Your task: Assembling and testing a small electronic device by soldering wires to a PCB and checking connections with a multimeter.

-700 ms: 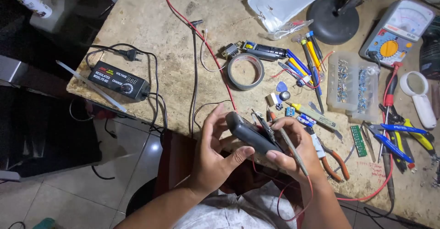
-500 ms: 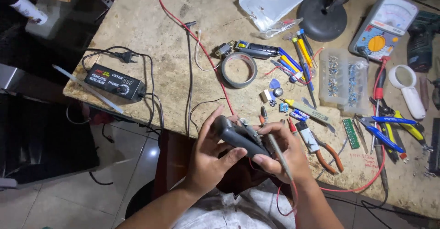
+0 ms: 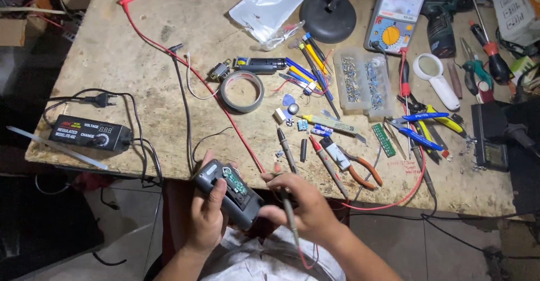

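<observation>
The left hand (image 3: 207, 218) wraps its grip around an opened grey device (image 3: 228, 194); the right hand (image 3: 301, 209) pinches what seems a probe (image 3: 288, 209), beside the desk (image 3: 140, 62).

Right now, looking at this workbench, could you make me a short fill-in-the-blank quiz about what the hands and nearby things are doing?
1. The left hand grips a small dark ____ with its circuit board exposed.
2. The right hand holds a thin ____ with a red wire.
3. The roll of tape lies flat on the ____.
4. The black power adapter sits near the table's ____ edge.

Missing words: device; probe; table; left
</observation>
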